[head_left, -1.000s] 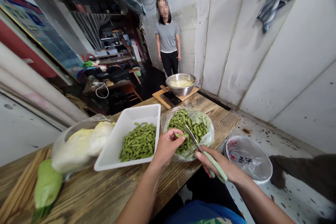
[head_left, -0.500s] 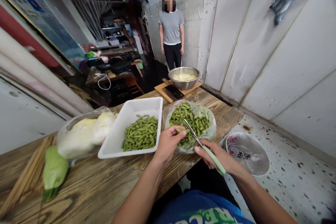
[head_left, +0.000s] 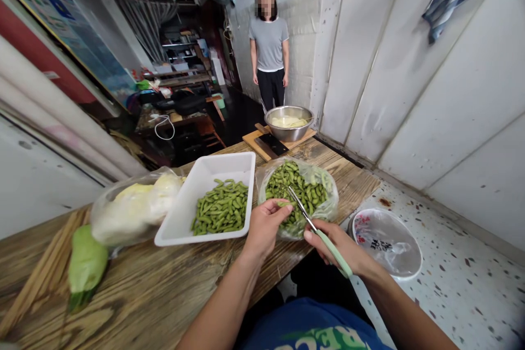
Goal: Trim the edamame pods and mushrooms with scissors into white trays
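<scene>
Between thumb and fingers, my left hand (head_left: pixel 264 224) pinches a green edamame pod (head_left: pixel 283 204), partly hidden by the fingertips. My right hand (head_left: pixel 334 246) is closed round the pale green handle of a pair of scissors (head_left: pixel 307 219), whose blades point up and left beside the pod. Both hands are over the near edge of a clear plastic bag (head_left: pixel 331 205) full of edamame pods (head_left: pixel 305 186). Left of the bag, a white plastic tray (head_left: pixel 176 229) holds a heap of edamame pods (head_left: pixel 221 208).
On the wooden table (head_left: pixel 164 295) lie a zucchini (head_left: pixel 86 262), wooden sticks (head_left: pixel 49 268) and a bag of pale produce (head_left: pixel 135 208). A steel bowl (head_left: pixel 289 130) and a cleaver (head_left: pixel 273 145) rest on a board. A lined bin (head_left: pixel 388 243) is on the floor; a person (head_left: pixel 268 44) stands beyond.
Both hands keep nearly the same place, the scissors still beside the left fingertips. The pod in my left hand shows a little more. The view has shifted slightly.
</scene>
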Motion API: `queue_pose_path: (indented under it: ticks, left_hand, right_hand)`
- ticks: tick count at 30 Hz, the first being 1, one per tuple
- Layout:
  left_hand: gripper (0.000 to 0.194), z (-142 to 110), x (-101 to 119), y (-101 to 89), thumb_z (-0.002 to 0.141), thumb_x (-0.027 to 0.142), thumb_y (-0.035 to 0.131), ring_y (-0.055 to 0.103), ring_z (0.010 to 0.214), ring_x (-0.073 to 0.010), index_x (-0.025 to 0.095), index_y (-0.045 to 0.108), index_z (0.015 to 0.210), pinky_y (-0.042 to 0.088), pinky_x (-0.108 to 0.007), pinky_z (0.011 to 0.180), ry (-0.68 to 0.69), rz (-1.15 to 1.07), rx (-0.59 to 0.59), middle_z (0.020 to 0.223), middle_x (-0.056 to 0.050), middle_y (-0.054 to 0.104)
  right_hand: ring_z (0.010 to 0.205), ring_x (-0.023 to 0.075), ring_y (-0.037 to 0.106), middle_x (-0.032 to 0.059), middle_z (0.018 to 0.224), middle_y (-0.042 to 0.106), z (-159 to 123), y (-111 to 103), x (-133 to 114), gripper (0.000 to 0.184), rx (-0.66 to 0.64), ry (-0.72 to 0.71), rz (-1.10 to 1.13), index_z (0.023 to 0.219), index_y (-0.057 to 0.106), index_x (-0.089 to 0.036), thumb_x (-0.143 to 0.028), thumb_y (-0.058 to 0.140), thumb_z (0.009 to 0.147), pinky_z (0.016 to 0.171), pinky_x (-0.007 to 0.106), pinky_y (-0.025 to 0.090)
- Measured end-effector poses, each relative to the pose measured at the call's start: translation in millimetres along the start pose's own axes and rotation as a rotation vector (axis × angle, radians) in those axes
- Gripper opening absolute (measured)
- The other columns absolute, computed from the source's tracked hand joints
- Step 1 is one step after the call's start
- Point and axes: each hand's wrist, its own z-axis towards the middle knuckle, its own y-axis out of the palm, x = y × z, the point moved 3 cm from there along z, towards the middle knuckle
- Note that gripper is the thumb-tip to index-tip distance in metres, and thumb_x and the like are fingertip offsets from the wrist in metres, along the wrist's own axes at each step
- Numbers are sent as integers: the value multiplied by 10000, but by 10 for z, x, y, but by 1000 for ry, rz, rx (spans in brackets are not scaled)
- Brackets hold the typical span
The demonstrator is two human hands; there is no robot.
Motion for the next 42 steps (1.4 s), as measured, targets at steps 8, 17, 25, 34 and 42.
queue_pose_path:
  ticks: [8,17,25,34,42]
  left_hand:
    - [344,27,19,-23,573,338,876,522,610,-88,136,709,795,430,-223,595,2,15,-35,716,2,650]
    - [422,35,133,-35,654,435,803,408,507,-57,102,738,904,303,-203,489,-33,173,-124,662,-1,601]
    - [454,5,64,-17,707,580,718,323,467,-65,129,719,758,219,-224,468,-76,361,-274,624,9,556]
    - [334,-14,105,-23,840,438,560,525,584,-170,192,721,681,379,-267,590,111,640,-342,622,-25,630]
    - [408,241,728,-736,860,286,577,580,1059,-386,114,714,1203,418,-457,908,355,1599,393,1177,-233,661]
  right_hand:
    - [349,94,444,-82,443,444,-7,34,38,530,-14,150,45,758,461,-218,-733,538,855,362,187,325]
    - [521,116,512,-30,626,514,-26,-10,-20,579,-67,68,4,846,479,-197,-767,399,904,504,232,414]
    - [584,132,496,-13,631,516,12,-58,-105,489,-45,-9,-91,851,562,-189,-662,479,938,515,227,391]
    - [354,109,467,-64,462,461,-16,61,28,525,-61,180,19,787,492,-212,-729,525,872,338,193,319]
    - [565,154,629,-18,636,604,-15,98,154,663,-177,137,572,1007,529,-184,-820,479,825,569,262,499]
